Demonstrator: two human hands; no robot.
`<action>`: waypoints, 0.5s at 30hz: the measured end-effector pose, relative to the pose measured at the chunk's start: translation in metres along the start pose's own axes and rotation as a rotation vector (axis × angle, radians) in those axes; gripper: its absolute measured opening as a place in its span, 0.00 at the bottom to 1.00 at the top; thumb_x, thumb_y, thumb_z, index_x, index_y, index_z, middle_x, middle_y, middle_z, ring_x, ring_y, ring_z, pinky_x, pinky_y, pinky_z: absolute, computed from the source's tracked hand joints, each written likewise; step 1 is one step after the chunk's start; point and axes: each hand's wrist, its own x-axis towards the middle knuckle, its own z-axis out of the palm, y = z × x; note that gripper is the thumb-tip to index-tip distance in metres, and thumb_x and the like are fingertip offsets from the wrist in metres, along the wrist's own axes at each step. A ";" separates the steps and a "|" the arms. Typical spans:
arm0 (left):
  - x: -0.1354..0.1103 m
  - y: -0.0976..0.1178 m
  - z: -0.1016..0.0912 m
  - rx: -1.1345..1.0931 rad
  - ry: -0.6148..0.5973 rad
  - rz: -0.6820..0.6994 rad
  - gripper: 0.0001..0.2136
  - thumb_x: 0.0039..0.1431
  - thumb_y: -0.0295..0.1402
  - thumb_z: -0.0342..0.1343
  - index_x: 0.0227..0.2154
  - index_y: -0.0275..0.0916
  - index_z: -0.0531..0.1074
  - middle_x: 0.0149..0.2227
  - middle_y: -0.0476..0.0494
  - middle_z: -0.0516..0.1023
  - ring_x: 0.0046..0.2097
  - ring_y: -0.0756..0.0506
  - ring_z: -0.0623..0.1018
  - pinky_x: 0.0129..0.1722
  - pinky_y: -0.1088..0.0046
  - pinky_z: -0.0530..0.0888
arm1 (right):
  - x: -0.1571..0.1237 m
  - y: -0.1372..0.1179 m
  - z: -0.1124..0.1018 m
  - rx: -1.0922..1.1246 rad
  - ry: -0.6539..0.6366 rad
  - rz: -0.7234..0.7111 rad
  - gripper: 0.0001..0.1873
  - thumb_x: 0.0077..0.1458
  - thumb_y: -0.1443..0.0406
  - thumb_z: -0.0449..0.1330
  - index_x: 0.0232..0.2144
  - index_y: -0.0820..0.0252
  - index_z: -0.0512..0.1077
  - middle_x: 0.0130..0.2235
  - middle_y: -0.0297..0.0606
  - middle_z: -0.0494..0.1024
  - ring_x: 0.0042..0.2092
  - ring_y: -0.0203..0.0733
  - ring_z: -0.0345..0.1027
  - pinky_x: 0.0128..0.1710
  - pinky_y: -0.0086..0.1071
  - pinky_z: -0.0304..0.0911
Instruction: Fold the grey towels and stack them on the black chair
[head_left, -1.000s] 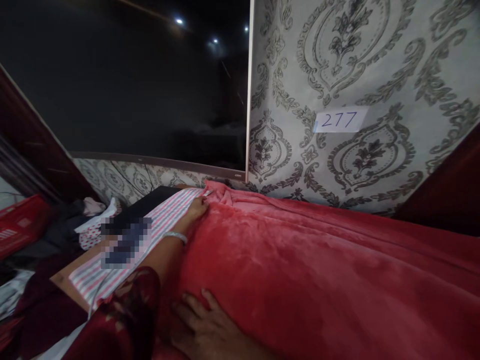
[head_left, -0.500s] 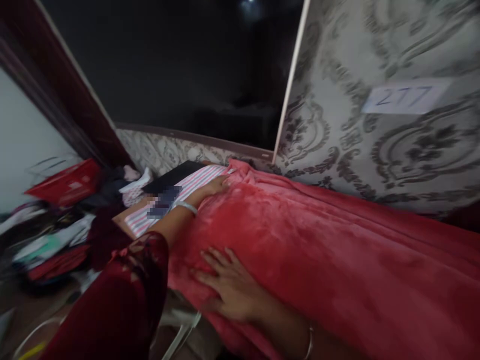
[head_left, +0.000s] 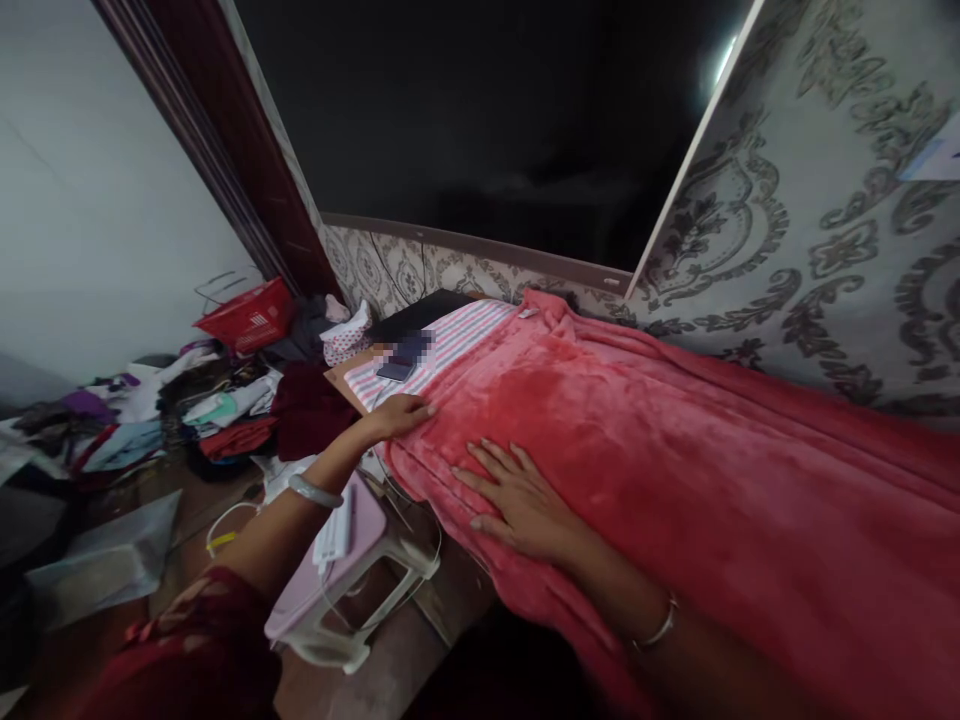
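Note:
A plush red blanket (head_left: 675,470) lies spread over a long surface below the wall. At its left end, my left hand (head_left: 403,415) is closed on the blanket's edge, the fingers partly hidden. My right hand (head_left: 521,503) rests flat on the plush with fingers spread, near the front side where the cloth hangs down. Beyond my left hand, a striped cloth (head_left: 472,335) covers the part of the surface beside the blanket. A dark phone-like object (head_left: 396,370), partly blurred out, lies on it.
A pink-topped stool (head_left: 300,585) with a white power strip (head_left: 334,530) stands below my left arm. Piled clothes (head_left: 232,410) and a red basket (head_left: 251,315) are at the left. A large dark screen (head_left: 487,120) hangs on the patterned wall.
My left hand has come from the blanket's far corner toward me along its left edge. My right hand stays flat on the blanket. The view has turned left.

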 end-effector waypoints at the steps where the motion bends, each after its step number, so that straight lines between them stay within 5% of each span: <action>1: -0.003 0.001 0.002 0.019 0.008 0.004 0.22 0.53 0.56 0.54 0.21 0.41 0.68 0.23 0.48 0.70 0.31 0.45 0.70 0.33 0.70 0.67 | 0.000 -0.001 -0.001 -0.017 -0.005 0.008 0.36 0.65 0.49 0.55 0.71 0.42 0.51 0.74 0.36 0.42 0.74 0.48 0.31 0.70 0.54 0.30; 9: -0.006 0.008 0.020 0.102 0.075 -0.042 0.17 0.54 0.50 0.56 0.32 0.40 0.71 0.37 0.38 0.78 0.41 0.38 0.77 0.42 0.65 0.70 | -0.003 -0.009 -0.016 -0.027 -0.077 0.043 0.37 0.66 0.46 0.53 0.71 0.48 0.52 0.74 0.40 0.42 0.74 0.49 0.33 0.71 0.52 0.32; 15: -0.004 0.008 0.027 0.172 0.126 -0.052 0.15 0.59 0.46 0.51 0.37 0.39 0.71 0.40 0.36 0.79 0.47 0.35 0.78 0.47 0.63 0.72 | -0.050 -0.012 -0.038 0.026 -0.109 0.100 0.36 0.67 0.45 0.51 0.71 0.49 0.54 0.73 0.41 0.46 0.73 0.51 0.36 0.70 0.52 0.37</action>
